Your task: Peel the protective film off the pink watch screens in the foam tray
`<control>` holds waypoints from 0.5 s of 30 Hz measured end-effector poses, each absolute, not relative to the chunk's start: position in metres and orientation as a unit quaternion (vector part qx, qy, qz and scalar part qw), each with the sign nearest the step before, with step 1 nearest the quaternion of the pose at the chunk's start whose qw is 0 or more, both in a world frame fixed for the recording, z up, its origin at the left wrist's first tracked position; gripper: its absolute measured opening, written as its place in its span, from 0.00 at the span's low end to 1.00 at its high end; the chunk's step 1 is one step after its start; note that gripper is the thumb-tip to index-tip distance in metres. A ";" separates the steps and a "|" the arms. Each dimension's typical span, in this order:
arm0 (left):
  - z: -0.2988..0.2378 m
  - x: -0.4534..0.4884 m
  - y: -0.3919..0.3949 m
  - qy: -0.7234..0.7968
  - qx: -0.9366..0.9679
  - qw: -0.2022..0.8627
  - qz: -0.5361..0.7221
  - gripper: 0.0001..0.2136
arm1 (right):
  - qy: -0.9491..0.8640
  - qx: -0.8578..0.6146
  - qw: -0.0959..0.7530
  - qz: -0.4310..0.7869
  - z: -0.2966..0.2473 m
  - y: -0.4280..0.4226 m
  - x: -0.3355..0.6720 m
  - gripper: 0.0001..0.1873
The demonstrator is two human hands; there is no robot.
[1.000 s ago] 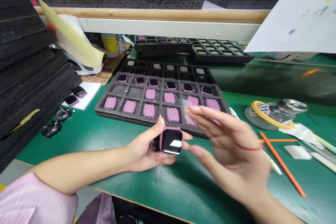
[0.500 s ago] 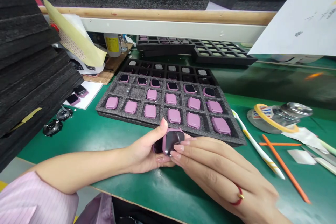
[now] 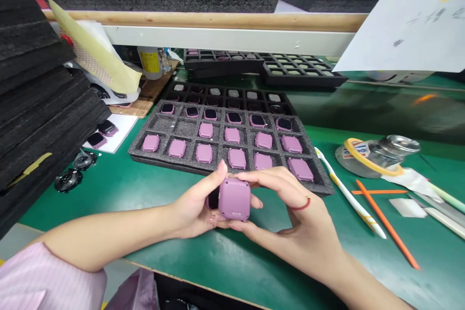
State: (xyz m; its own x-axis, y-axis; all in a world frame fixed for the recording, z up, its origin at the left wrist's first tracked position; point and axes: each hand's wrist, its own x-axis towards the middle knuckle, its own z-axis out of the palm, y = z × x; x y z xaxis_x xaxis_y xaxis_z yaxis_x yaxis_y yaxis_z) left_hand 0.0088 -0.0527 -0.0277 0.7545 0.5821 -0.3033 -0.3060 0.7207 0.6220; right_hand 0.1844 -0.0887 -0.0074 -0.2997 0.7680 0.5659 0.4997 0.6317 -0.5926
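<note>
Between my hands, just in front of the grey foam tray, is a purple smartwatch case point(image 3: 235, 198) with its back toward me. My right hand point(image 3: 301, 218) grips its top and bottom edges between fingers and thumb. My left hand point(image 3: 196, 206) is closed round a second smartwatch case point(image 3: 212, 199), whose dark screen shows partly behind the first; the left thumb rests near the first case's upper left corner. The foam tray point(image 3: 140, 154) holds purple cases, screen up in the far row and back up in the nearer rows.
Right of the tray lie a toothbrush point(image 3: 350, 196), an orange stick point(image 3: 387, 223) and a glass bottle point(image 3: 366, 157) with a yellow ring. Stacked black foam trays point(image 3: 39, 82) rise at left, near two dark round parts point(image 3: 68, 180). A shelf beam point(image 3: 218, 36) crosses above.
The front case has been turned over, from its dark screen to its purple back. My right hand has moved from fingers on the screen to gripping the case's edges. The view has shifted slightly.
</note>
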 end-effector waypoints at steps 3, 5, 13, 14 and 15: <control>-0.028 0.007 -0.052 0.260 0.275 0.891 0.250 0.31 | -0.797 -0.399 0.431 0.144 -0.009 -0.089 0.184 0.26; -0.029 0.007 -0.053 0.273 0.262 0.889 0.260 0.30 | -0.801 -0.397 0.426 0.139 -0.010 -0.089 0.184 0.27; -0.023 0.015 -0.058 0.242 0.253 0.889 0.296 0.26 | -0.712 -0.476 0.477 0.199 -0.012 -0.043 0.184 0.16; -0.024 0.016 -0.060 0.248 0.261 0.885 0.294 0.26 | -0.707 -0.490 0.468 0.201 -0.011 -0.031 0.180 0.16; -0.025 0.016 -0.061 0.256 0.273 0.882 0.289 0.26 | -0.716 -0.497 0.452 0.191 -0.012 -0.018 0.173 0.17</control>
